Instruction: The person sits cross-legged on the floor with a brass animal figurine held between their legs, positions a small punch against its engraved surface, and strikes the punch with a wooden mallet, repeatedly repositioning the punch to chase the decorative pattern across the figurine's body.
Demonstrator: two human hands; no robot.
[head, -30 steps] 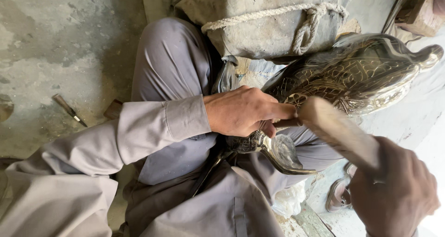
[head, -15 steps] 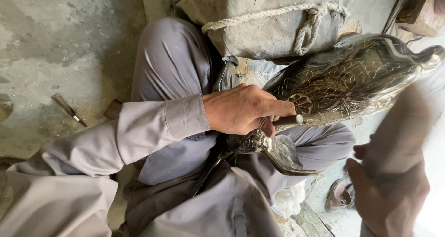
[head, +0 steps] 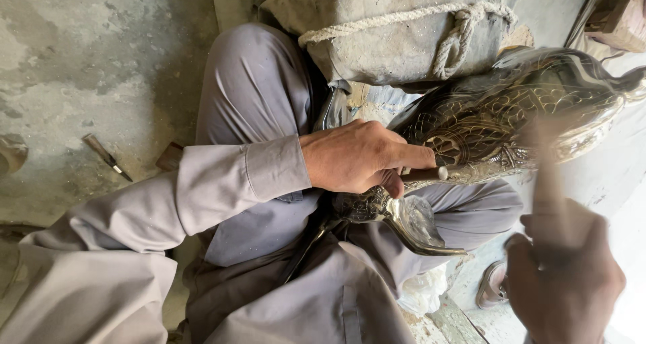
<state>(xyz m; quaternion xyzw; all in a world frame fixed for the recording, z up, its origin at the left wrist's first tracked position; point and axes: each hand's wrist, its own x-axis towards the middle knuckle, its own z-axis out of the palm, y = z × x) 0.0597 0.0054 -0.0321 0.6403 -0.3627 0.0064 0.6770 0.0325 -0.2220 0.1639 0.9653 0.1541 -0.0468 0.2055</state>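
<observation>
Two hands: both at work on one engraved metal vessel (head: 511, 125), seen from the head view.
Left hand (head: 360, 157): fingers closed round a small chisel (head: 422, 174), tip pressed to the vessel's patterned side, centre of the scene.
Right hand (head: 564, 277): near right, wrapped round a mallet (head: 546, 176), which is a blur, swung upright.
Change: a second ago the mallet lay slanted, head just beside the chisel; half a second ago it was drawn back to the right; now it is mid-swing again, so the tapping goes on stroke after stroke.
Left hand since then: has not shifted, same spot on the pattern.
Vessel: resting across the lap, propped against a rope-tied grey block (head: 404, 34) on the far side.
Floor: a loose tool (head: 104, 157) lies far left, well apart.
</observation>
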